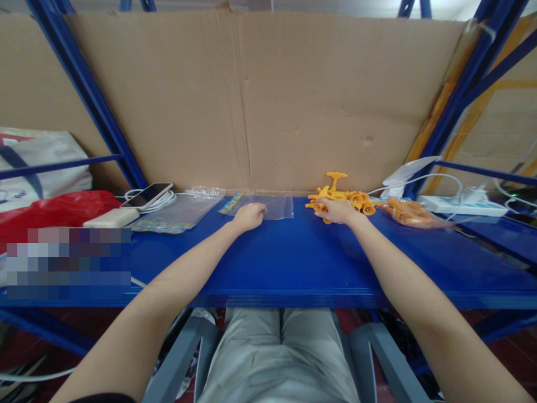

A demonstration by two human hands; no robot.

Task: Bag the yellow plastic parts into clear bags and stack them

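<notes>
On a flat blue metal shelf (289,257), a clear rectangular plastic bag (279,207) is flanked at right by heaped yellow tubular plastic pieces (344,195) and backed by flat brown cardboard (268,106).

1 view from the head, forward and down past lap (279,358) to nearby blue tabletop (289,257)

The left hand (250,216) covers part of the clear bag (279,208), and I can't see if its curled fingers pinch it. The right hand (338,211) hides some yellow plastic pieces (361,201); its fingertips are lost among them, so I can't tell if it grips one. The orange pieces (405,211) on the right look too blurry to count. Blocky squares (69,263) blot out something. The red plastic bag (79,206) runs off my view's left edge.
</notes>
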